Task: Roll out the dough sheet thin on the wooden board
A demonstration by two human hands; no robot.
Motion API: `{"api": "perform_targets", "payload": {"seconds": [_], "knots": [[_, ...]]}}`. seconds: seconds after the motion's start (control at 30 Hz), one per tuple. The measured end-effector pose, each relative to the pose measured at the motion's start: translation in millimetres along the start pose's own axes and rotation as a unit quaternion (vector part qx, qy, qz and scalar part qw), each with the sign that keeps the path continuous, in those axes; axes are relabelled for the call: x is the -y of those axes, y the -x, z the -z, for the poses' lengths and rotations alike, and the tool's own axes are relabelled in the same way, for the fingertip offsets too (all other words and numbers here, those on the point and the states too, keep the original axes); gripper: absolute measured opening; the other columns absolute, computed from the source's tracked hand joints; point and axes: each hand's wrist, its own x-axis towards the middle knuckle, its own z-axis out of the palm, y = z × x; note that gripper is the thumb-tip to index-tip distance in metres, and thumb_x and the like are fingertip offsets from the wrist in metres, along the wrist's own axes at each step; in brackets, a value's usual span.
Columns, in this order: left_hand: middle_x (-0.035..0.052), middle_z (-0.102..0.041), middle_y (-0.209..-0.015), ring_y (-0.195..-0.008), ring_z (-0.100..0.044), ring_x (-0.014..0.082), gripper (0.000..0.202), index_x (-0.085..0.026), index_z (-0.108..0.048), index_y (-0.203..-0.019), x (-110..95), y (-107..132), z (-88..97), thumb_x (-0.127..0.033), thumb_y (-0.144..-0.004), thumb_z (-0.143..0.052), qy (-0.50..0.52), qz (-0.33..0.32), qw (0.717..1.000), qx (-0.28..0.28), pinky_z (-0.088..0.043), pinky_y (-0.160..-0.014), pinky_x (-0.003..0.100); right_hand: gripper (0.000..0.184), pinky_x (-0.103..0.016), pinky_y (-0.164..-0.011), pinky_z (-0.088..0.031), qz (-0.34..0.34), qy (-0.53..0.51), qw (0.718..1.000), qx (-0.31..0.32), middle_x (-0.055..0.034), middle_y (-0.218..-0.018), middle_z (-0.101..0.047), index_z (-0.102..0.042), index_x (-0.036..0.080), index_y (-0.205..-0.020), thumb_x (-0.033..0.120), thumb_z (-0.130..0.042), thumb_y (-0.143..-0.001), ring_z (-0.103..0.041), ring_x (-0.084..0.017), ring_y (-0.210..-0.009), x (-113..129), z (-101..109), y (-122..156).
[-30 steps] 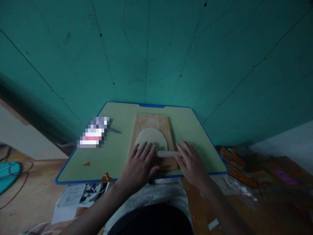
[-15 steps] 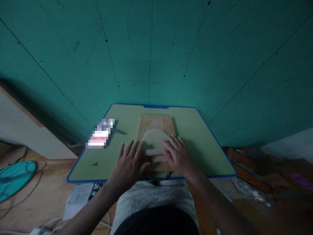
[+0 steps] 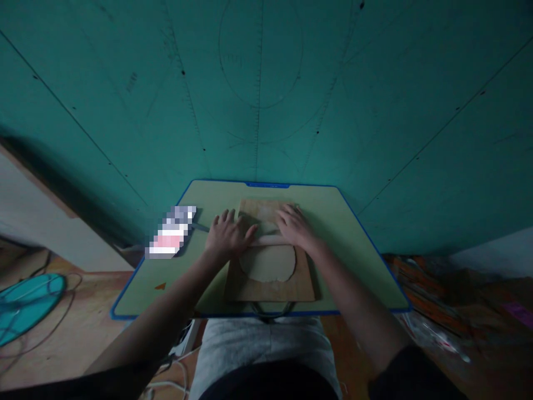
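Evidently, from the head view, both bare hands are on a pale rolling pin [image 3: 268, 240] that lies crosswise over a flattened sheet of dough [image 3: 268, 264]. The left hand [image 3: 228, 233] rests palm down over the pin's left end, its fingers stretched forward and spread, thumb pointing inward, not wrapped around the wood. The right hand [image 3: 293, 223] covers the other end with its fingers gently bent; its underside is hidden, so I cannot tell whether it grasps the pin or only presses on it.

The dough sits on a wooden board [image 3: 270, 292], mostly on the near side of the pin, with a small part showing beyond it; its near edge is uneven. The board lies on a pale green table [image 3: 353, 283] with a blue rim. To the left are a pixelated item [image 3: 169, 236], a narrow grey blade [image 3: 200, 228] partly beside it, and a small orange scrap [image 3: 160, 286] nearer the person. A green wall [image 3: 266, 122] stands behind the table.
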Motion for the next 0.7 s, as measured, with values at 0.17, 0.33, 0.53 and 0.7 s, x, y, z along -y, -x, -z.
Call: {"api": "perform_targets", "payload": {"seconds": [0.17, 0.33, 0.53, 0.7], "knots": [[0.0203, -0.06, -0.132, -0.123, -0.056, 0.0335, 0.057, -0.014, -0.063, -0.122, -0.4, -14.4, 5.9, -0.057, -0.099, -0.034, -0.014, 0.041, 0.998, 0.051, -0.046, -0.097, 0.044, 0.038, -0.034, -0.109, -0.037, -0.024, -0.019, 1.0, -0.005, -0.0125, -0.134, -0.061, -0.066, 0.014, -0.122, 0.016, -0.037, -0.096, -0.052, -0.02, -0.127, -3.3, 0.4, -19.1], [0.0192, -0.062, -0.13, -0.127, -0.052, 0.0333, 0.053, -0.013, -0.063, -0.119, -12.9, 17.9, 7.1, -0.053, -0.099, -0.035, -0.01, 0.019, 1.0, 0.013, -0.043, -0.102, 0.045, 0.038, -0.037, -0.106, -0.038, -0.027, -0.004, 0.999, -0.026, -0.0108, -0.134, -0.06, -0.064, 0.018, -0.126, 0.021, -0.041, -0.096, -0.054, -0.023, -0.124, 4.4, 0.3, 13.3], [0.0162, -0.062, -0.129, -0.123, -0.054, 0.0333, 0.059, -0.015, -0.058, -0.127, -29.1, 54.6, 14.2, -0.06, -0.098, -0.034, 0.016, 0.008, 1.0, 0.007, -0.042, -0.102, 0.047, 0.04, -0.039, -0.115, -0.028, 0.024, 0.025, 0.998, -0.053, -0.0101, -0.138, -0.059, -0.06, 0.019, -0.131, 0.022, -0.038, -0.098, -0.051, -0.023, -0.128, 10.3, -1.9, 59.0], [0.0172, -0.061, -0.131, -0.124, -0.053, 0.0337, 0.055, -0.014, -0.061, -0.124, -26.0, 33.2, 12.8, -0.055, -0.099, -0.036, 0.014, 0.021, 0.999, 0.034, -0.043, -0.1, 0.046, 0.04, -0.039, -0.111, -0.032, -0.005, 0.018, 0.999, -0.027, -0.0104, -0.139, -0.058, -0.06, 0.019, -0.131, 0.022, -0.04, -0.097, -0.051, -0.024, -0.127, 7.7, 0.7, 36.2]]}}
